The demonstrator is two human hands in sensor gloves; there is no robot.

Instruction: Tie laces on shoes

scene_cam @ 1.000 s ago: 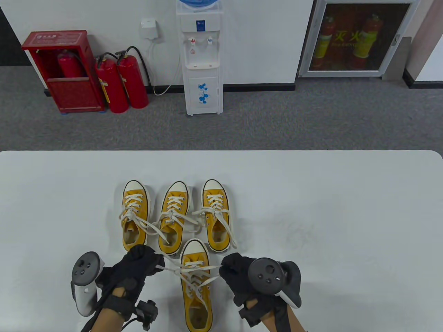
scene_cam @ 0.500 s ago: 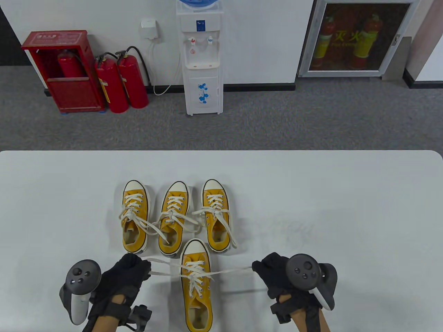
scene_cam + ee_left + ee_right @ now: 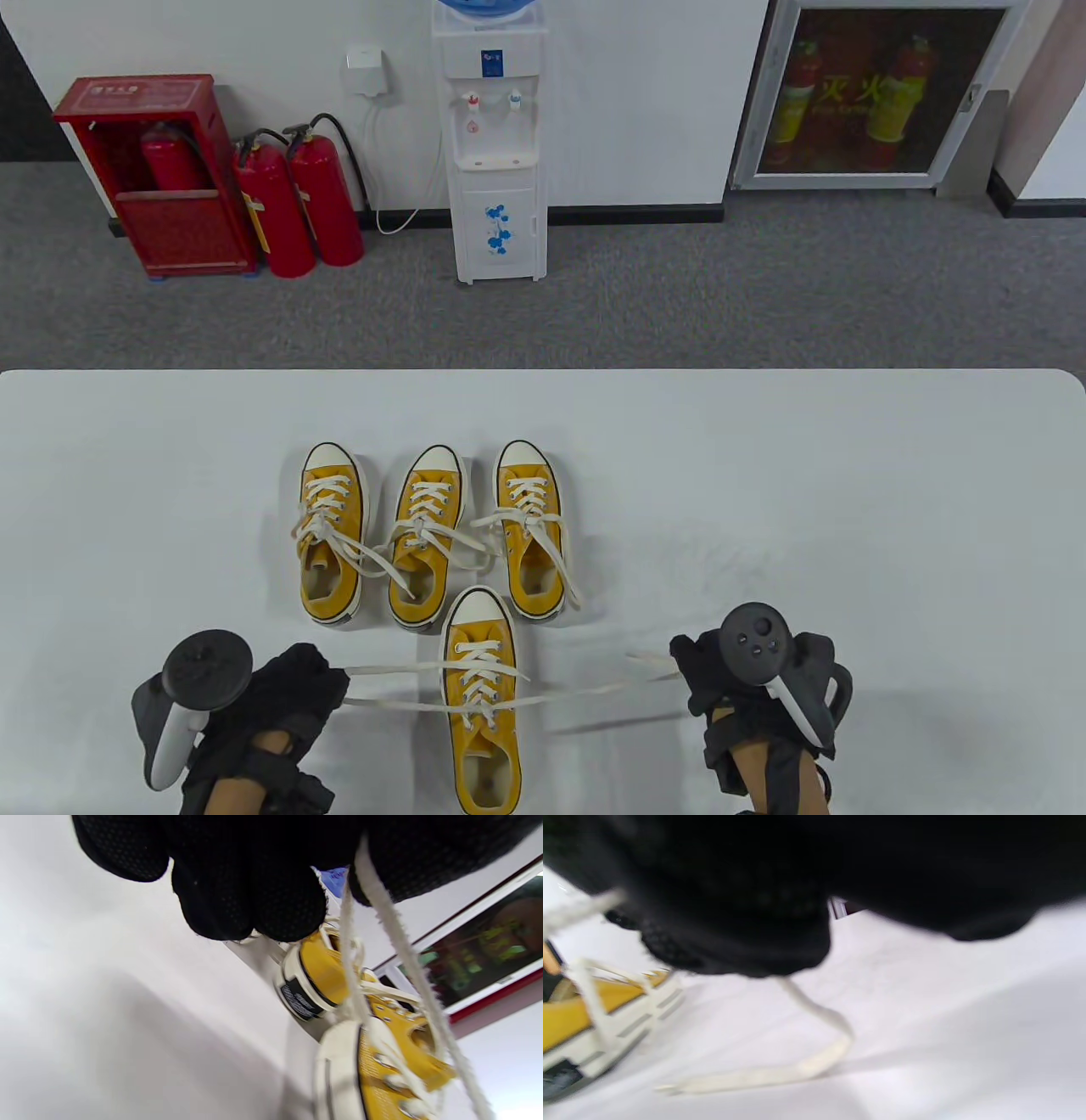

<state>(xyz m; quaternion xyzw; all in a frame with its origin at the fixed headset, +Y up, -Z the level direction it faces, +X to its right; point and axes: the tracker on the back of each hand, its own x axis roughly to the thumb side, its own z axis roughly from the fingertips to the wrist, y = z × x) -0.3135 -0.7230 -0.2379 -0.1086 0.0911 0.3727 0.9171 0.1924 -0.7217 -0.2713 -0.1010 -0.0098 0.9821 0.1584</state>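
My black-gloved left hand, at eight o'clock on the white table, pinches a white cotton lace; my right hand, at four o'clock, grips the other lace end. Both pull taut from the near yellow canvas sneaker at six o'clock. Three matching yellow sneakers sit just beyond, toward twelve.

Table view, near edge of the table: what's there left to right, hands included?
Left hand → lace end it holds → yellow shoe → other lace end → right hand.
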